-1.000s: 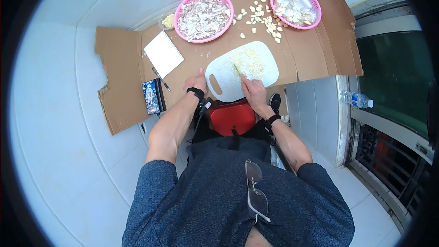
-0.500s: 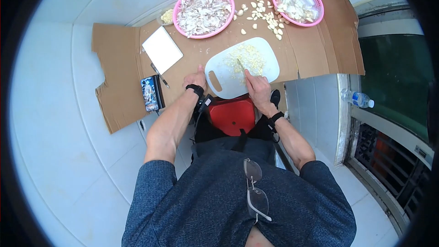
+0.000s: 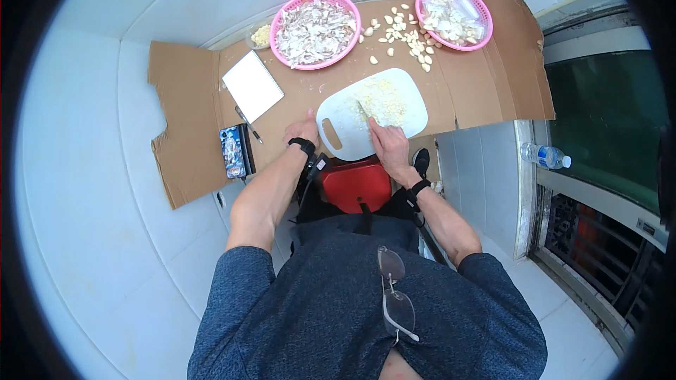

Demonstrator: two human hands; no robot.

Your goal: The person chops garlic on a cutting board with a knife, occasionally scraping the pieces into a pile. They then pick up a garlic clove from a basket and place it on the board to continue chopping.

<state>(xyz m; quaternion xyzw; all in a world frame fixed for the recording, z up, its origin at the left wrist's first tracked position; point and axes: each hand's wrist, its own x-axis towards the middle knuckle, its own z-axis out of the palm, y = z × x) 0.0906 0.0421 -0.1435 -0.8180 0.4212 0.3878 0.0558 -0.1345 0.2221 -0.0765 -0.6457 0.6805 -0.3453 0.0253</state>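
Note:
My right hand [image 3: 389, 142] is wrapped round the handle of a knife [image 3: 363, 109], whose thin blade points up and left over a white cutting board [image 3: 350, 142]. Finely chopped pale garlic [image 3: 386, 102] is spread over the board's middle and right part. Beside the board's left edge, near its oval handle hole, my left hand [image 3: 303, 129] rests on the cardboard [image 3: 310, 88]; its fingers are partly hidden and too small to read. Whole peeled cloves [image 3: 415, 41] lie scattered beyond the board.
Behind are a pink basket of peelings [image 3: 315, 32], a pink basket with bagged garlic [image 3: 454, 17] and a small bowl [image 3: 260, 36]. At left are a notepad [image 3: 253, 86], a pen [image 3: 248, 124] and a phone [image 3: 232, 153]. A bottle [image 3: 546, 155] lies right; a red stool [image 3: 358, 188] stands below.
The whole view has shifted slightly. My right hand and the knife have moved a little left relative to the board. My left hand remains by the board's left edge.

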